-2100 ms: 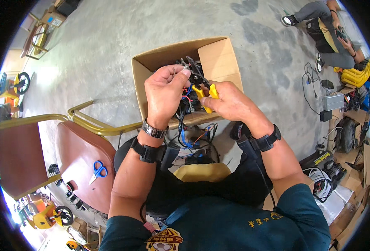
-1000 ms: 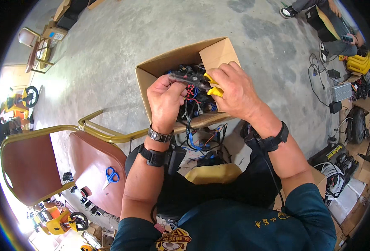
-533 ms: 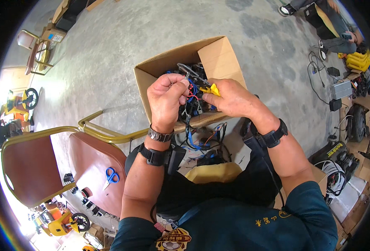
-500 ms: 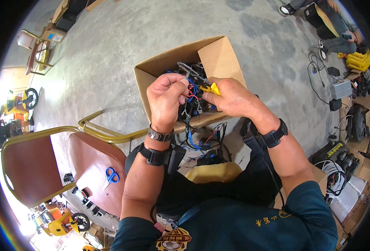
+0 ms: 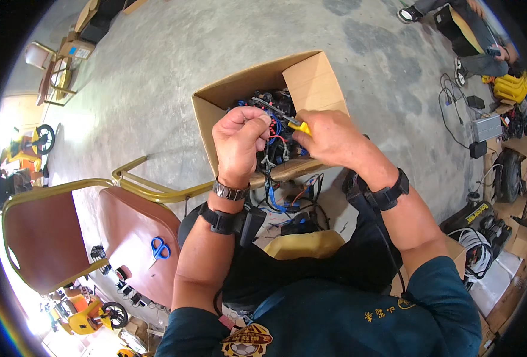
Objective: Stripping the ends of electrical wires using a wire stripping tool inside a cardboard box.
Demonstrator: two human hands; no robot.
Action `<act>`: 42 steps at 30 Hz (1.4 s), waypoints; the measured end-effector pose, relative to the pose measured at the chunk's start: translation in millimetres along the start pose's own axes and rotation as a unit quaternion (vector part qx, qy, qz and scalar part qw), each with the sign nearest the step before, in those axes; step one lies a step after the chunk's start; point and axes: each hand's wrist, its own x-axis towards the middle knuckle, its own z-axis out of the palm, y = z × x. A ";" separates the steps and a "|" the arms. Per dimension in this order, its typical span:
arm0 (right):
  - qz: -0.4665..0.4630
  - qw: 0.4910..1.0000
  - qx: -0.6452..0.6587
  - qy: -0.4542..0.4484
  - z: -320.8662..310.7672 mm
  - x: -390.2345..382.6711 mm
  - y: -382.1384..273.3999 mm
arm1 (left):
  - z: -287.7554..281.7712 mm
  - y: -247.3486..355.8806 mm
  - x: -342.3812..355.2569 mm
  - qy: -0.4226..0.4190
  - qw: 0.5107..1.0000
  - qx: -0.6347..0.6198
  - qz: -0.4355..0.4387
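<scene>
Hands (image 5: 238,138) (image 5: 333,138) hover over a box (image 5: 314,83), left pinched, right gripping yellow-handled pliers (image 5: 302,127).

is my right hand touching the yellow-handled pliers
Touching. The head view shows it: the right hand grips the yellow-handled pliers, with the thumb and fingers pressed against the yellow handles and no gap between.

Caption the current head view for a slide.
Right hand grips yellow-handled pliers beside the pinching left hand, over an open cardboard box of tangled wires.
</scene>
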 end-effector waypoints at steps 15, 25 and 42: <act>-0.032 0.998 0.008 0.045 -4.4 -0.6 2.7 | -2.3 3.2 1.6 -0.021 1.000 0.001 0.015; -0.036 0.999 0.012 0.029 -7.7 -6.1 5.1 | -1.6 4.1 1.0 -0.027 0.999 -0.020 0.012; 0.011 1.000 -0.026 -0.008 -14.5 -10.2 7.9 | 1.9 2.0 1.9 -0.054 0.998 0.010 -0.026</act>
